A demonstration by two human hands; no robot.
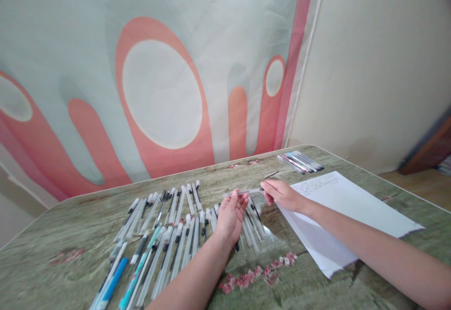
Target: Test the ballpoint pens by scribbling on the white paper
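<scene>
A slim pen [252,191] with a translucent barrel is held level above the table, between my two hands. My left hand [230,213] pinches its left part with thumb and fingertips, palm turned up. At the dark right end of the pen, my right hand [283,195] is closed with its fingers pressed together. Beneath and beside my left hand lie clear-barrelled pens [252,225] with dark parts, some hidden by that hand. More pens [176,249] lie in rows to the left of my left forearm.
The table [88,216] has a wood-grain top with printed flowers. A sheet of paper [352,206] with writing along its top lies under my right forearm. Behind it is a group of pens [301,161]. A blue pen [114,282] lies at the front left. A patterned sheet [218,42] hangs behind.
</scene>
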